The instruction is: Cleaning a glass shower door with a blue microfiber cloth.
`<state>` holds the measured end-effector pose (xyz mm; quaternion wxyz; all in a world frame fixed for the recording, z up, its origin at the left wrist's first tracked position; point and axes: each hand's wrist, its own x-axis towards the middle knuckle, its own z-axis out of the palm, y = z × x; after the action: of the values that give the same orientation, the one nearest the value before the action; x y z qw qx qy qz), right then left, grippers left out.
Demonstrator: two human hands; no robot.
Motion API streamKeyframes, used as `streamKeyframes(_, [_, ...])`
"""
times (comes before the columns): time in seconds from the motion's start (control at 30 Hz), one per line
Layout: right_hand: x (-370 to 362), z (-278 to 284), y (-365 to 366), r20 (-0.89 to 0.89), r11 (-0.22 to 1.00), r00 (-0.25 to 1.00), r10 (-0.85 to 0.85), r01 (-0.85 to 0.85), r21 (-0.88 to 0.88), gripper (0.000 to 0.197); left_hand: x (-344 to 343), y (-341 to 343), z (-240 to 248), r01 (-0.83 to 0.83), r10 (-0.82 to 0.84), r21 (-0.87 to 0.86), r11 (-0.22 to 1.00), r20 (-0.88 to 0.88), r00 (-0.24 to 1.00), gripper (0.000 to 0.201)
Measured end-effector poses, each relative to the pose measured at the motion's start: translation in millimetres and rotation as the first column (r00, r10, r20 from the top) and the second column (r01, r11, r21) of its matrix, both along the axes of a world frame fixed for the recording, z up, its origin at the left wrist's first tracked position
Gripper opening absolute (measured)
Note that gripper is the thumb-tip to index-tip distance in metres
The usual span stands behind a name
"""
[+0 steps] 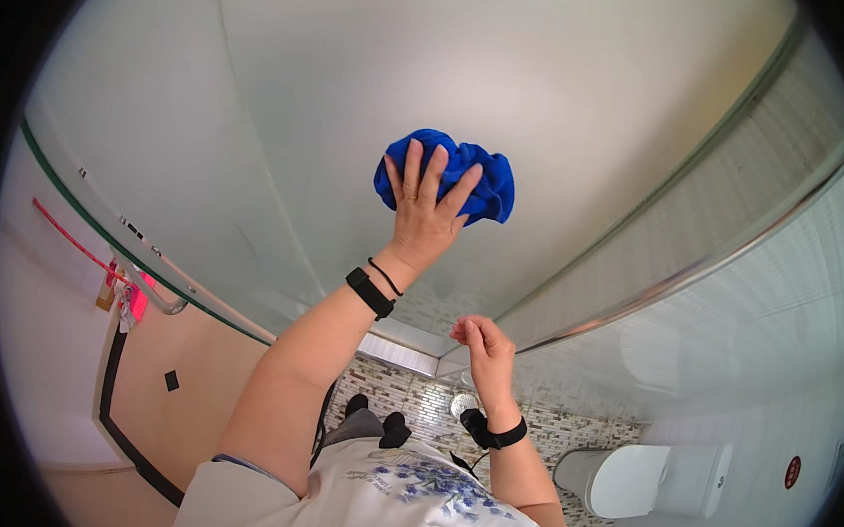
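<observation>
Looks like you're mid-wipe, left hand (pixel 428 207) splayed flat over the blue cloth (pixel 490 182) against the pale panel (pixel 580 101), right hand (pixel 490 351) half-curled with nothing visible in it, but can't tell which patches are done or left.

White short-sleeved shirt (pixel 345 505) — blue floral print (pixel 441 486) across front. Grey trousers (pixel 355 426), black shoes (pixel 356 404). Left hand (pixel 427 221) bare; black wristband (pixel 371 293), thin black cord (pixel 385 277) beside it. Right hand (pixel 489 351) bare — black strap (pixel 509 434) with dark module (pixel 476 426).
</observation>
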<state>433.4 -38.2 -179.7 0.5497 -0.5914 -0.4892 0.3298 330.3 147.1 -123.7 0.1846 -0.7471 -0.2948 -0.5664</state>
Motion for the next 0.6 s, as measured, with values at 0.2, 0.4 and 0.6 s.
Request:
streamKeyframes(0.2, [-5.7,-5.5,2.8,-0.043,0.998,0.999,0.031,-0.033,-0.055,0.019,-6.6,6.3,-79.0,-0.041,0.04,-0.042,0.998,-0.022,0.999,0.093])
streamKeyframes(0.4, [-8.0,-8.4,3.7,-0.016,0.996,1.0,0.025,-0.026,-0.089,0.017,-24.5,-6.4,-178.9,-0.116,0.104,-0.236,0.965,-0.061,0.993,0.093])
streamKeyframes(0.6, [-10.4,-4.7,7.5,0.03,0.989,0.998,0.062,-0.057,-0.14,0.019,-4.3,-27.3,-154.2,0.015,0.072,-0.494,0.869,0.156,0.985,0.081])
